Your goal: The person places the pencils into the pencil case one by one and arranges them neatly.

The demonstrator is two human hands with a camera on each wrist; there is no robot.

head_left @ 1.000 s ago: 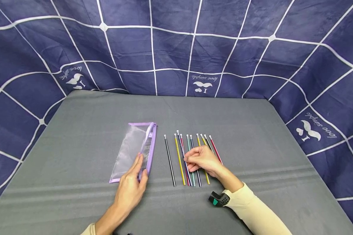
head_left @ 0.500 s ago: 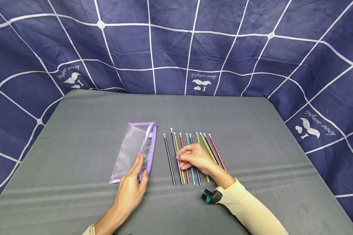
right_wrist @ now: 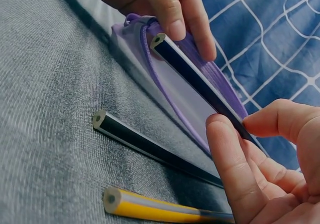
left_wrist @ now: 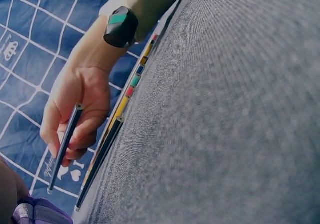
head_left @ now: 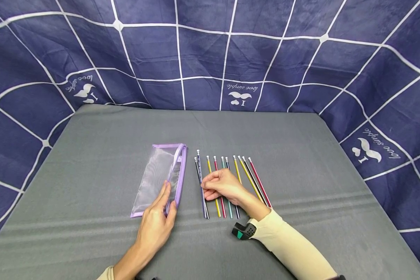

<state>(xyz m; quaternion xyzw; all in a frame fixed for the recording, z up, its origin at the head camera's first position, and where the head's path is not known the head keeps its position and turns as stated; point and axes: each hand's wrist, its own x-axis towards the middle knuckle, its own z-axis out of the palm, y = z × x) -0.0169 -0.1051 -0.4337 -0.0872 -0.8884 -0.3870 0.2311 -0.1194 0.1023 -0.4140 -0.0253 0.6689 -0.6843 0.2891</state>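
Observation:
My right hand [head_left: 221, 186] pinches a dark blue pencil [right_wrist: 190, 77] between thumb and fingertips. In the head view, that pencil overlaps a black pencil [head_left: 197, 168]; the left wrist view shows it raised off the table. A mesh pencil case [head_left: 150, 181] with purple edging lies to the left, its zipped side gaping. My left hand [head_left: 155, 225] holds the case by its near right corner, thumb at the purple edge and index finger along the mesh. In the right wrist view, the blue pencil's unsharpened end reaches in front of the left thumb [right_wrist: 172, 27].
Several more pencils lie side by side under and beyond the right hand, among them a yellow pencil [right_wrist: 150, 209] and a red pencil [head_left: 259, 181]. They rest on a grey cloth-covered table [head_left: 266, 136]. A blue checked curtain [head_left: 203, 54] hangs behind it.
My right hand has carried the dark blue pencil leftward, past the yellow pencil to above the black one. The left hand and the pencil case have stayed put.

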